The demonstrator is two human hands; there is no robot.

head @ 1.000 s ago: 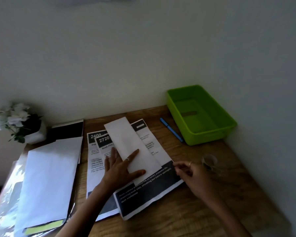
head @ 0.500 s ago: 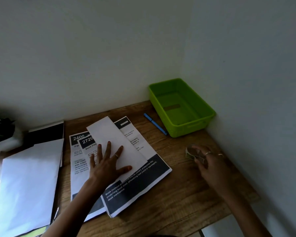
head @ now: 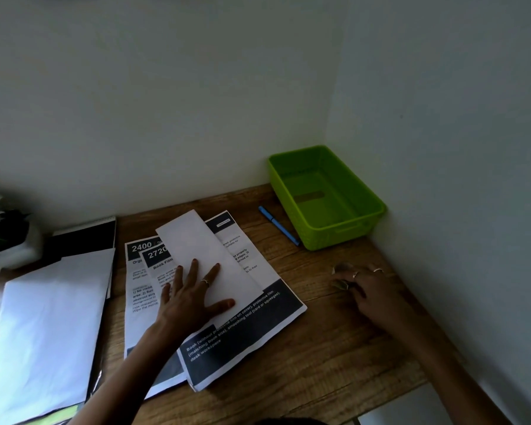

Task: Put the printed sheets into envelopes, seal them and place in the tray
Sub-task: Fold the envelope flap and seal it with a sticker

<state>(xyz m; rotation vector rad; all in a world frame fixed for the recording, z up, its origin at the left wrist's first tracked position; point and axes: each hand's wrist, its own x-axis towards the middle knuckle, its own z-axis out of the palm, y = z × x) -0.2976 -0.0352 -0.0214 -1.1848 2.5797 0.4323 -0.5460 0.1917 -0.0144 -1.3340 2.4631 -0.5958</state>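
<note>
A long white envelope [head: 203, 250] lies slanted on top of three overlapping printed sheets [head: 258, 314] in the middle of the wooden desk. My left hand [head: 190, 299] presses flat on the envelope's near end with its fingers spread. Off to the right, my right hand [head: 368, 289] has its fingers curled over a small clear tape roll [head: 340, 283] that sits on the desk. The green tray [head: 344, 234] stands in the back right corner and holds nothing.
A blue pen [head: 278, 225] lies just left of the tray. Large white envelopes [head: 49, 326] are stacked at the left, with a black notebook [head: 83, 237] and a white flower pot [head: 19, 246] behind them. Walls close off the back and right sides.
My right hand left the printed sheet's edge and moved right onto the tape roll. My left hand stayed on the envelope, its fingers spreading flatter.
</note>
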